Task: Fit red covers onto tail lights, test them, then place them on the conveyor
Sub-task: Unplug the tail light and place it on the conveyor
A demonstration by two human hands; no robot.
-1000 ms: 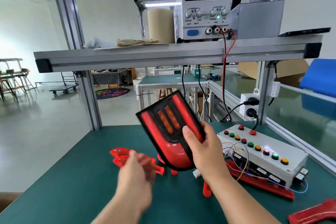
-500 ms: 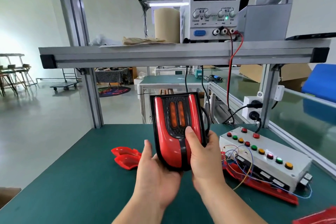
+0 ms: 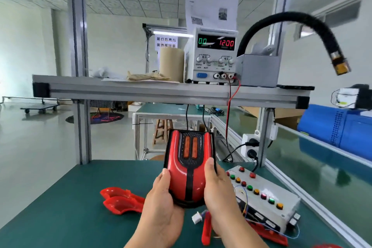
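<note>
Both hands, left hand point(image 3: 161, 203) and right hand point(image 3: 217, 193), grip the tail light point(image 3: 189, 167) upright, thumbs pressing its red front, likely seating the cover. Spare covers point(image 3: 120, 201) lie left of them on the desk point(image 3: 60, 207).

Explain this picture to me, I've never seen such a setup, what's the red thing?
One camera, worn on a person's head, looks down at their own hands. The left hand and right hand both grip a red and black tail light, thumbs on its front. On the green table lie spare red covers at left and a white button box at right. A power supply on the shelf above reads 12.00. The green conveyor runs along the right.
</note>
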